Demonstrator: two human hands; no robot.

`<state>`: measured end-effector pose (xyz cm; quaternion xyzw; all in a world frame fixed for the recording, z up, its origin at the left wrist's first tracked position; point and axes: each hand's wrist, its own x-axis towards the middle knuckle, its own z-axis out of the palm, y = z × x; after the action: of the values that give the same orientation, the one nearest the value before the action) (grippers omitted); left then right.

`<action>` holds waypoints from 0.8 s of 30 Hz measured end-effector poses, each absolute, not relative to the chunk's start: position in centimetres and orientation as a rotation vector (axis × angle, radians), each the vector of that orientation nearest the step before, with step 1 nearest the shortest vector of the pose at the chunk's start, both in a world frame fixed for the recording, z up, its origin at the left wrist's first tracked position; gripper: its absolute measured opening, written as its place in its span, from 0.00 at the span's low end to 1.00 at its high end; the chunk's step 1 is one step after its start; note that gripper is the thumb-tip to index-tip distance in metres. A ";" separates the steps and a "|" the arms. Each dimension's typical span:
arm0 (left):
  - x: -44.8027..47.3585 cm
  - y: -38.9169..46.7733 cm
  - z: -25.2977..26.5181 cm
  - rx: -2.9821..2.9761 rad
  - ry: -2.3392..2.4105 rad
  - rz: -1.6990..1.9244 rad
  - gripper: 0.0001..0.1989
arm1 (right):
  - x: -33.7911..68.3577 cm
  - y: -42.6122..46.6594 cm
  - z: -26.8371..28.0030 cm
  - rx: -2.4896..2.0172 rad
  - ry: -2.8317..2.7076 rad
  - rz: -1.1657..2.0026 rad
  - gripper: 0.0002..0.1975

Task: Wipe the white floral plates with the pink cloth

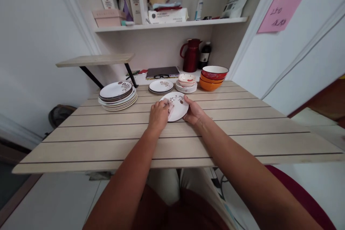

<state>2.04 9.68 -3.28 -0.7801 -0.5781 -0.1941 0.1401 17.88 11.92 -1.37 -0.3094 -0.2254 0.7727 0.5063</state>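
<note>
Head view, plate in hand: A white plate (177, 112) with a dark rim and a brown scroll pattern is held over the middle of the wooden tabletop (172, 147), in front of the stacked dishes. A pale cloth (170, 107) is pressed on its left part, so wiping seems to be under way and this plate is judged unfinished.
Stack at left: A tall pile of plates (118, 100) is set near the raised wooden shelf (95, 59), dark-rimmed plates resting on paler ones.
Stacks behind the plate: A low pile of dark-rimmed plates (161, 86) is placed just beside small white saucers (186, 88), on which small pink-and-white bowls (187, 78) are stacked.
Bowls at right: Orange bowls (210, 84) are nested under a red patterned bowl (217, 74).
Done and left: Which piles have been wiped and which are left cannot be told; all are neatly stacked, and only one plate is being handled.
Left hand: The cloth is gripped under the bent fingers of the left hand (159, 115), knuckles up, against the plate's face.
Right hand: The plate's right edge is gripped by the right hand (193, 112), thumb on the rim, other fingers partly hidden beneath.
Forearms: Both are stretched forward over the tabletop's near edge, angled inward towards the plate.
</note>
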 end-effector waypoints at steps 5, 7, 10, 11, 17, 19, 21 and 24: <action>2.0 9.8 -3.3 -2.252 -1.675 -0.552 0.14 | 17.8 12.1 -1.5 -0.756 -0.538 1.870 0.13; 2.0 9.8 -3.3 -2.252 -1.679 -0.556 0.14 | 17.8 12.1 -1.4 -0.761 -0.535 1.867 0.12; 1.9 9.8 -3.3 -2.258 -1.687 -0.566 0.13 | 17.8 12.1 -1.4 -0.767 -0.544 1.868 0.12; 1.9 9.8 -3.2 -2.260 -1.691 -0.569 0.13 | 17.8 12.1 -1.4 -0.768 -0.549 1.869 0.12; 2.0 9.9 -3.2 -2.248 -1.717 -0.561 0.13 | 17.9 11.9 -1.3 -0.787 -0.557 1.862 0.11; 2.0 9.9 -3.2 -2.242 -1.727 -0.552 0.14 | 17.9 11.8 -1.2 -0.783 -0.554 1.861 0.10; 2.0 9.9 -3.1 -2.238 -1.736 -0.542 0.14 | 17.9 11.7 -1.2 -0.773 -0.553 1.862 0.10; 2.0 10.0 -3.1 -2.237 -1.748 -0.533 0.14 | 17.8 11.7 -1.2 -0.755 -0.558 1.865 0.10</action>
<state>2.03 9.97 -3.06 -0.7682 -0.6003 -0.1831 0.1262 17.84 11.69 -1.15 -0.3125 -0.2310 0.7721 0.5028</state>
